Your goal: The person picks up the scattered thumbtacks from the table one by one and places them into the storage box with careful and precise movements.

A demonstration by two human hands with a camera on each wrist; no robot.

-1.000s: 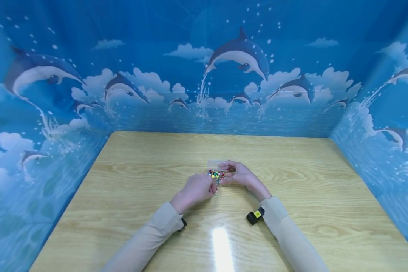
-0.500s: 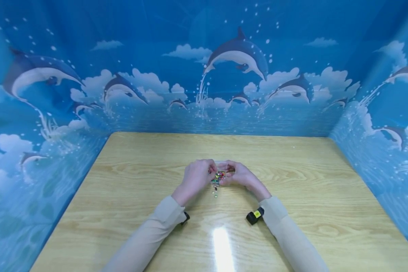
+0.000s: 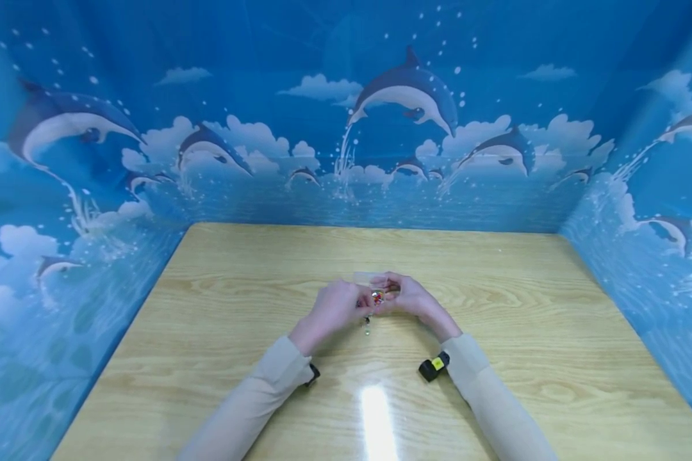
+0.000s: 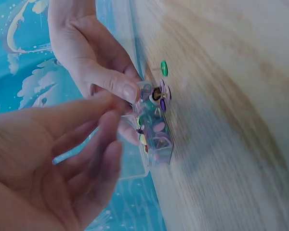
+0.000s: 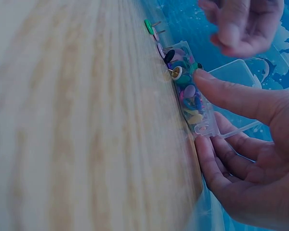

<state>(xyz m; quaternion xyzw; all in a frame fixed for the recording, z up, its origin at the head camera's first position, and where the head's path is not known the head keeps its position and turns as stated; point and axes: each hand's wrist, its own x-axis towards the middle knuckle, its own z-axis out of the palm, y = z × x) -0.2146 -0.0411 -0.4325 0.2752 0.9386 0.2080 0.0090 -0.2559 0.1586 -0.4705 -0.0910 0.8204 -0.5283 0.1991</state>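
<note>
A small clear plastic box (image 5: 209, 124) with colourful thumbtacks (image 3: 377, 297) inside sits on the wooden table, its hinged lid (image 5: 236, 72) swung back. My right hand (image 3: 409, 299) grips the box at its right end, thumb on the near side and fingers beyond. Over the left part of the box is my left hand (image 3: 334, 310), thumb and index finger close together; blur hides whether a tack is between them. On the table along the box's near side lie several loose thumbtacks, among them a green one (image 4: 164, 68) and a white one (image 5: 177, 73).
The wooden table (image 3: 525, 307) spreads around the hands. A blue dolphin-print curtain (image 3: 300, 128) encloses its back and sides. A bright light reflection (image 3: 377, 422) lies near the front.
My left hand went from the loose tacks on the near side up to the box's left part, then slightly back toward me and right. My right hand keeps its grip on the box.
</note>
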